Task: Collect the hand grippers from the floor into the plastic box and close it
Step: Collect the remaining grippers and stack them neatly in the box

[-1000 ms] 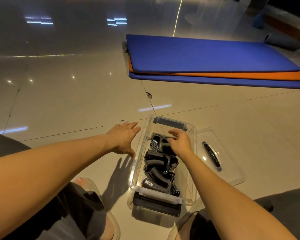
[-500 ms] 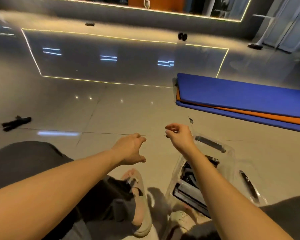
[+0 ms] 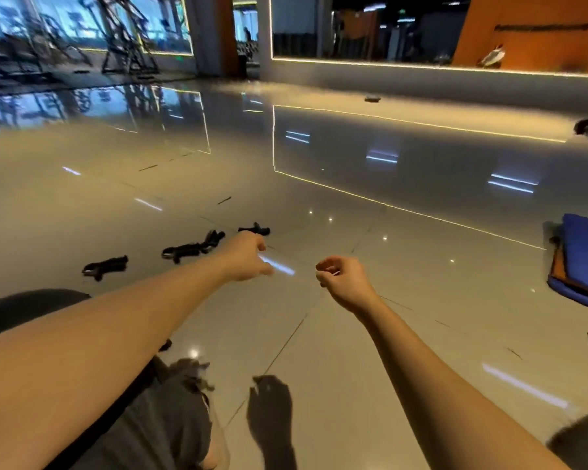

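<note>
Black hand grippers lie scattered on the glossy floor ahead-left (plastic box out of view), so the empty left hand, fingers loosely spread, should take the nearest one by its handles, while the right hand hangs half-curled, holding nothing.

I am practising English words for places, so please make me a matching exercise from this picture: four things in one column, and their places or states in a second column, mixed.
Things:
1. left hand
2. right hand
3. blue mat
4. nearest hand gripper

Places or states:
A. at the far right edge, on the floor
B. fingers curled, holding nothing
C. reaching out with open fingers
D. lying on the floor, far left

Pairs: 1-C, 2-B, 3-A, 4-D
</note>
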Motion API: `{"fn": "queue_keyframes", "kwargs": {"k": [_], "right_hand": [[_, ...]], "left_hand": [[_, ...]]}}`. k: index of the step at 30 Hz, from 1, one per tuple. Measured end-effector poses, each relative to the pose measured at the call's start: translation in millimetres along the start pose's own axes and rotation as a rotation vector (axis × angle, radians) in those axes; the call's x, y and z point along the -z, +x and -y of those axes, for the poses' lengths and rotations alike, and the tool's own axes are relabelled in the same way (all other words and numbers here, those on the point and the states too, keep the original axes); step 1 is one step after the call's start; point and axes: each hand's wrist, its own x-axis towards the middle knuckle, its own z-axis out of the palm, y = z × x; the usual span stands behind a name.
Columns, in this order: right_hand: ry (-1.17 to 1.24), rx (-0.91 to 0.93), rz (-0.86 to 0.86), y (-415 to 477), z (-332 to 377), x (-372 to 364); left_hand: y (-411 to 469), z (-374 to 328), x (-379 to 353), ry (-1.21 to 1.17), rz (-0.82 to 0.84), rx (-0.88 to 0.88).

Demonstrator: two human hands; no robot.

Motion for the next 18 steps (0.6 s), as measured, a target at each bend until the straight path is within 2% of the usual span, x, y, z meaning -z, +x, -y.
{"fn": "queue_keyframes", "kwargs": {"k": [8, 11, 16, 18], "right_hand": [[-0.079, 0.100, 0.270, 94, 82, -165], [-0.149, 0.160, 0.328, 116, 94, -223], [-0.230, 0.141, 0.508, 155, 90, -330], [-0.258, 0.138, 0.565, 168, 84, -372]], "left_hand": [[-2, 214, 45, -0.036, -0.138, 0.408], [-6, 278, 39, -0.075, -0.133, 0.555], [-3, 368, 3, -0.184, -0.144, 0.765], [-6, 400, -21, -0.205, -0.100, 0.824]]}}
